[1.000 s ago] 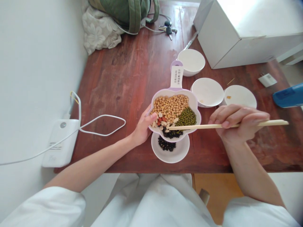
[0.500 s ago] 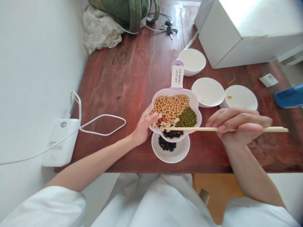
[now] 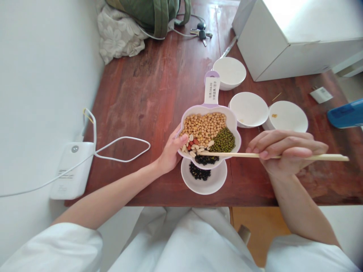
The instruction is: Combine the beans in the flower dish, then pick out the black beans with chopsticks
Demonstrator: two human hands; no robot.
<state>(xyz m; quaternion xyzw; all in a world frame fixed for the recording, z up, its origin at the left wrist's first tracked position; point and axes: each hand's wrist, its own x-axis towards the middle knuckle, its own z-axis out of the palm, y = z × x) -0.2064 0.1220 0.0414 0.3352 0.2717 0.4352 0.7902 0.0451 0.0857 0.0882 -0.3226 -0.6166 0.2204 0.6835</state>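
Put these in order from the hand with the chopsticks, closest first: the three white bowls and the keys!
From the right hand:
1. White bowl with an orange speck, just above it.
2. Middle white bowl, up left.
3. Top white bowl, farther up left.
4. Keys, farthest, near the table's far end.

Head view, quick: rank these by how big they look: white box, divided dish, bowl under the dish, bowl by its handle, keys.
1. The white box
2. The divided dish
3. Too close to call: the bowl under the dish and the bowl by its handle
4. The keys
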